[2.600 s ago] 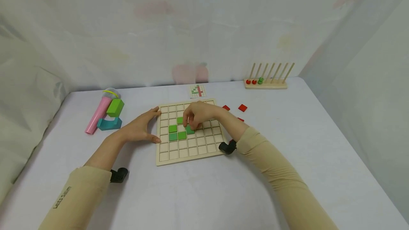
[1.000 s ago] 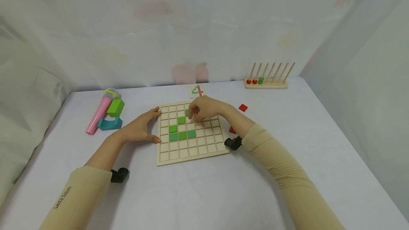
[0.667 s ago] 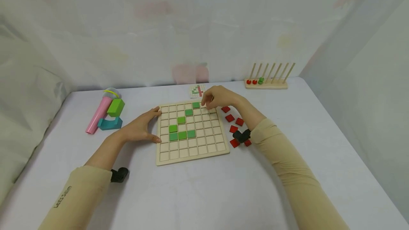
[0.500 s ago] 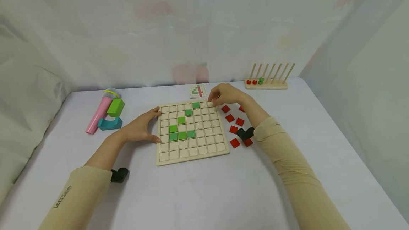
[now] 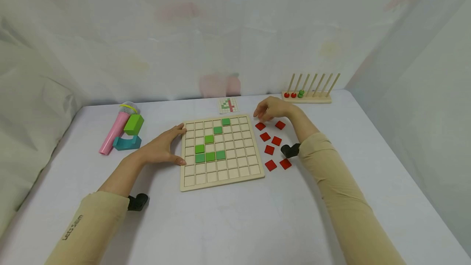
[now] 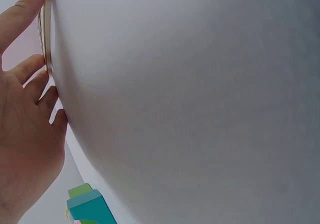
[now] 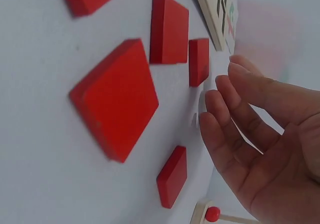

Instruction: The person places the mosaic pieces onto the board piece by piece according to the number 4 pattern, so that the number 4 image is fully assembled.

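Note:
In the head view my left hand rests at the left edge of a wooden grid board, thumb and fingers spread and touching it. The left wrist view has this hand with fairly straight fingers against the board's rim. Several green square tiles lie in the board's cells, one in the top row. Right of the board my right hand hovers above the farthest of several loose red square tiles. The right wrist view finds nothing between its loosely bent fingers.
A small pattern card lies behind the board. At the back right stands a peg rack with red and green beads. On the left are a pink toy microphone, a green block and a teal curved block.
My right hand has drawn away from the board to the right, over the red tiles. Green tiles it covered earlier, up to the top row, now show. The left hand stays put.

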### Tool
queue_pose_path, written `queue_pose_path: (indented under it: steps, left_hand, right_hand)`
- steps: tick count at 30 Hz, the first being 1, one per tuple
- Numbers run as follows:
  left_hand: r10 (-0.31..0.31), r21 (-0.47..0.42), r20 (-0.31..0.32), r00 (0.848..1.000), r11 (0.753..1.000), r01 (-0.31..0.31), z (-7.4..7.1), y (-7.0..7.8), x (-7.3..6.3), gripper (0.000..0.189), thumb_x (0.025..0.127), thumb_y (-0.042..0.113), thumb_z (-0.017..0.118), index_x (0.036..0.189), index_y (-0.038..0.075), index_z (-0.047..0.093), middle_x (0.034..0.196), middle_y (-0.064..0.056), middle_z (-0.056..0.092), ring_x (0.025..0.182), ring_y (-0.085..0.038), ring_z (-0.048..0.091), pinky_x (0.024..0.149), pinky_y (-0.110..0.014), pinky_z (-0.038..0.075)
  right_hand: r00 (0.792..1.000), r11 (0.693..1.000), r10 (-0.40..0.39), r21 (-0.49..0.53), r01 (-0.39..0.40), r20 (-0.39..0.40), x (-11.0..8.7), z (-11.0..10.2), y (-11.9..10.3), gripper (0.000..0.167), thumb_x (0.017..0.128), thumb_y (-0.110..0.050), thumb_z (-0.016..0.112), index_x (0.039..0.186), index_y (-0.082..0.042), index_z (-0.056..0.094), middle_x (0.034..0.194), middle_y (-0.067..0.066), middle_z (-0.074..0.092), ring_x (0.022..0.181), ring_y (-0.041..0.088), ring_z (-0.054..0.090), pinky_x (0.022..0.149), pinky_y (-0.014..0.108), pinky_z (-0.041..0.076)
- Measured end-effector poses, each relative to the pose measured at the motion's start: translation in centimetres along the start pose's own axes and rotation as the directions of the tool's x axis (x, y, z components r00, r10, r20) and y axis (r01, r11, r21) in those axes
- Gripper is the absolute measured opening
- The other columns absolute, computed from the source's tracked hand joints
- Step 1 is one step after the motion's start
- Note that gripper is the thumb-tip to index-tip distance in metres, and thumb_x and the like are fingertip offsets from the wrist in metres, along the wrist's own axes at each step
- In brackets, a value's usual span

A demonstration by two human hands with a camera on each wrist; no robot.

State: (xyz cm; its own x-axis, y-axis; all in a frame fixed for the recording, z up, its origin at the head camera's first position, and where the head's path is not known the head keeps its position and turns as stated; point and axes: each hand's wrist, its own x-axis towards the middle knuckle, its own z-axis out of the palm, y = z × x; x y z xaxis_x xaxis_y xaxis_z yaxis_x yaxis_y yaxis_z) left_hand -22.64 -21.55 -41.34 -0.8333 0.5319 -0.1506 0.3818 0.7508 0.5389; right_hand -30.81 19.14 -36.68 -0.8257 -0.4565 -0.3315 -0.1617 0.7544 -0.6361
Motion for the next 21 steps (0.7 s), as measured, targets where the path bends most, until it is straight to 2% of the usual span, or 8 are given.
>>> queue_pose_path:
  steps: [7,14,21]
  left_hand:
    - [-0.008,0.002,0.003,1.0,1.0,0.008,0.0,0.06,0.07,0.111,0.067,0.039,0.088,0.153,-0.002,0.029,0.166,-0.022,0.015,0.153,-0.046,0.015,0.122,-0.064,0.017]
    - [-0.015,0.004,0.009,1.0,1.0,0.015,-0.03,0.12,0.02,0.113,0.067,0.04,0.088,0.153,-0.002,0.028,0.166,-0.022,0.014,0.153,-0.046,0.015,0.122,-0.064,0.017]
    - [-0.007,0.004,0.001,1.0,1.0,0.007,0.02,0.16,0.01,0.112,0.068,0.041,0.088,0.152,-0.002,0.03,0.165,-0.023,0.015,0.152,-0.047,0.016,0.121,-0.065,0.017]
  right_hand:
    - [0.998,0.999,0.02,0.043,-0.023,0.06,-0.2,-0.21,0.69,0.031,0.085,0.003,0.064,0.115,-0.003,0.069,0.112,0.015,0.069,0.099,0.02,0.064,0.086,0.029,0.055]
    - [0.996,0.999,-0.013,0.045,0.009,0.085,-0.15,0.1,0.99,0.036,0.081,0.006,0.066,0.116,-0.004,0.07,0.102,0.008,0.062,0.096,0.018,0.054,0.079,0.023,0.049]
    - [0.997,0.999,-0.022,0.036,0.019,0.077,-0.05,0.59,1.1,0.036,0.079,0.007,0.07,0.113,-0.005,0.07,0.099,0.009,0.057,0.092,0.018,0.05,0.078,0.024,0.045]
